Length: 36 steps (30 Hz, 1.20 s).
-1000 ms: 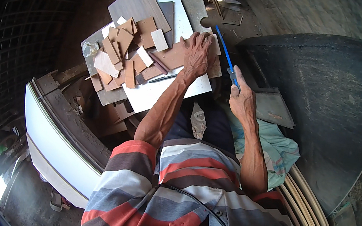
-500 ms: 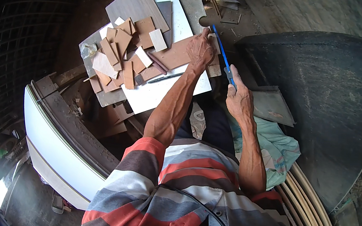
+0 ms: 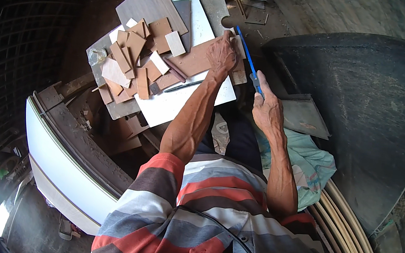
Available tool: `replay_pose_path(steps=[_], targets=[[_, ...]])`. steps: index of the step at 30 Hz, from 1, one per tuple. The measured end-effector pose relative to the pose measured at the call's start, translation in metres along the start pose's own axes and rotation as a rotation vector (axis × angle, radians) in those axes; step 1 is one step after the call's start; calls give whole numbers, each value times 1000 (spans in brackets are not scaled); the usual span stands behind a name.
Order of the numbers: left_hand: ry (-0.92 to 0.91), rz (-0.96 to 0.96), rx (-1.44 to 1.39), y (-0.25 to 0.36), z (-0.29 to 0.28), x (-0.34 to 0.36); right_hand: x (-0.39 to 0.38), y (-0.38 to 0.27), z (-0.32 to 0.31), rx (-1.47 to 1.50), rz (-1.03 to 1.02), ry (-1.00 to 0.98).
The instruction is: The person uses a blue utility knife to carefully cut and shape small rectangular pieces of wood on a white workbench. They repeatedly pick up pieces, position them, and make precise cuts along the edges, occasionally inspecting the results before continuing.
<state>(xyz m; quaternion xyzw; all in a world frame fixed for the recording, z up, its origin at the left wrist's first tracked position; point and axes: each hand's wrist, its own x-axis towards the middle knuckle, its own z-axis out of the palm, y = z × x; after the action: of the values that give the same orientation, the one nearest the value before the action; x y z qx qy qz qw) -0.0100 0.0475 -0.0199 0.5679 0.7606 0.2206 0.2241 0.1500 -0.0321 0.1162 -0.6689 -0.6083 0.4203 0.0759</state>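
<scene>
My left hand (image 3: 222, 56) presses on the right part of a long brown wooden board (image 3: 191, 62), its fingers curled and partly hidden. Just to the right, my right hand (image 3: 268, 109) grips the handle of a blue hacksaw (image 3: 247, 49), whose frame runs up and away beside the board's end. Under the board lies a white panel (image 3: 155, 112). A dark pen-like rod (image 3: 182, 87) and a reddish-brown stick (image 3: 175, 70) lie left of my left forearm. Small wood offcuts (image 3: 134, 46) are heaped on the worktop's left side.
A clear plastic cup or bag (image 3: 97, 56) stands at the worktop's left edge. A large dark panel (image 3: 353, 110) leans at the right. Below it are a pale green sack (image 3: 311, 156) and long wooden strips (image 3: 351, 238). A white-edged panel (image 3: 66, 154) stands at lower left.
The whole view has shifted very slightly left. Both hands keep their holds, and the hacksaw stays in nearly the same place beside the board.
</scene>
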Motion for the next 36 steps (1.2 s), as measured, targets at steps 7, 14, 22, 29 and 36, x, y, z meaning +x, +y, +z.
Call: replay_pose_path(steps=[7,14,22,29,36], targets=[[-139,-11,-68,-2,-12,0,0,-2,2,1,-7,-1],[-120,8,-140,-10,-16,-4,0,-7,1,15,-24,7],[-82,4,-125,-4,-14,-2,-1,-6,2,28,-30,35],[-102,68,-166,-11,-17,-5,-1,-11,-1,73,49,-51],[-252,219,-122,-16,-28,-8,0,-11,0,83,32,-36]])
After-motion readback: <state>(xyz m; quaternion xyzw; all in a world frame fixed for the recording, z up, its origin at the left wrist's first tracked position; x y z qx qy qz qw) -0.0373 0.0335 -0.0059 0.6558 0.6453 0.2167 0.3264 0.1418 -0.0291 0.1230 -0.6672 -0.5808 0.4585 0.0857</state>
